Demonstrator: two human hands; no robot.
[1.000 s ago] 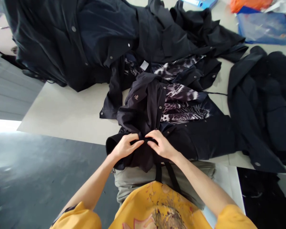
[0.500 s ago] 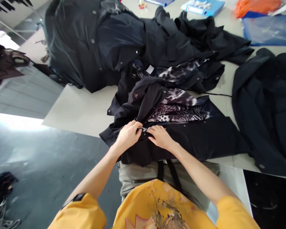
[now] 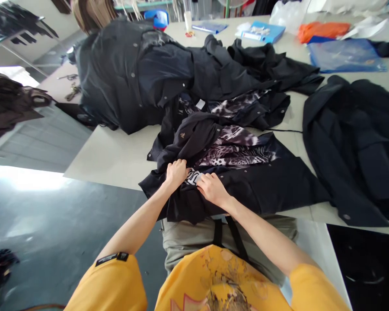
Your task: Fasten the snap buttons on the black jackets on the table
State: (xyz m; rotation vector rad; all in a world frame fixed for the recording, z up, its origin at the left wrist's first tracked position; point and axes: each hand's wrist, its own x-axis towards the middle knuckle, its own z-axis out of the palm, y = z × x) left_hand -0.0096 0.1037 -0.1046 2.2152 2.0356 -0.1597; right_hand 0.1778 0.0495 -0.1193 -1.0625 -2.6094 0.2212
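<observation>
A dark jacket [image 3: 278, 183] with a patterned animal-print lining [image 3: 236, 149] lies spread at the table's near edge. My left hand [image 3: 176, 173] is closed on its dark fabric, beside a white-lettered patch of cloth [image 3: 192, 176]. On the right side of that lettering, my right hand [image 3: 213, 188] pinches the fabric, thumb and fingers together. Small round snaps show along the jacket's front strip. What lies beneath the fingertips is hidden.
More dark jackets [image 3: 116, 77] are heaped behind, and another dark garment [image 3: 353, 142] lies at the right. Farther back are a blue binder [image 3: 266, 32], an orange bundle [image 3: 322, 31] and a blue plastic folder [image 3: 346, 56]. Brown garments [image 3: 13, 103] hang at the left.
The view has tilted up, showing more of the table's far side. My left hand has shifted slightly away from my right, and more of the white lettering shows between them.
</observation>
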